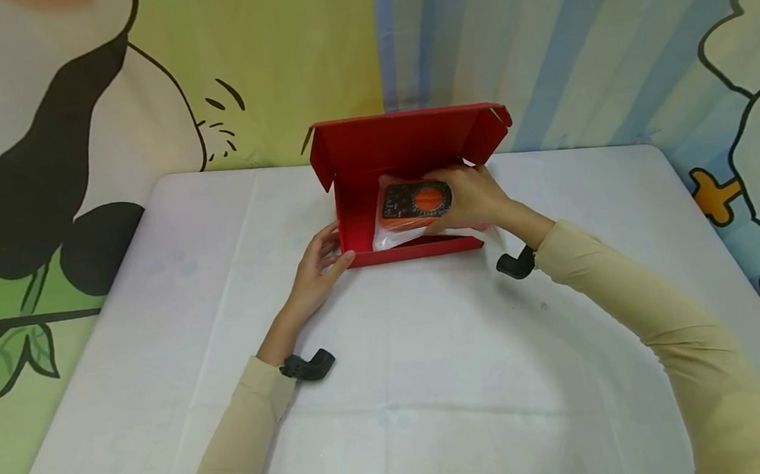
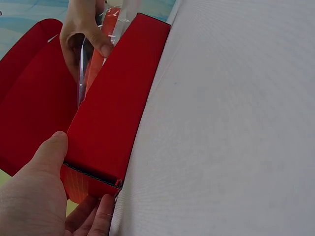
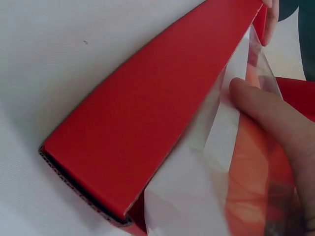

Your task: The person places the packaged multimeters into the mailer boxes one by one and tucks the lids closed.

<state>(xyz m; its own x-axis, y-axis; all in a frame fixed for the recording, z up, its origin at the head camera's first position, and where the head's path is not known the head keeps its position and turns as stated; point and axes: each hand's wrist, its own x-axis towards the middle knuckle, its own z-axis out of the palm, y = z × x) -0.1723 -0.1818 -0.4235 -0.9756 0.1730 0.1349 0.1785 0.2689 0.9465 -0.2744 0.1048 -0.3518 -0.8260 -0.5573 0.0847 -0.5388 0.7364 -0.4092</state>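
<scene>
2 beige sleeves [image 1: 670, 323] in foreground: right hand [image 1: 468, 194] grips orange multimeter [image 1: 415, 201] in clear bag [image 1: 385, 238], inside open red box [image 1: 416, 252], thumb opposite fingers; left hand [image 1: 319, 262] pinches box corner. Multimeter likely stiff, fairly light; bag slippery. Firm sides offer best hold.

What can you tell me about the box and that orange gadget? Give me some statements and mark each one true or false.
1. The lid of the red box is open. True.
2. The right hand grips the meter through its clear plastic bag. True.
3. The left hand touches nothing. False: the left hand holds the red box at its near left corner.
4. The dial on the meter is blue. False: the dial is orange.
5. The red box sits on a white-covered table. True.
</scene>
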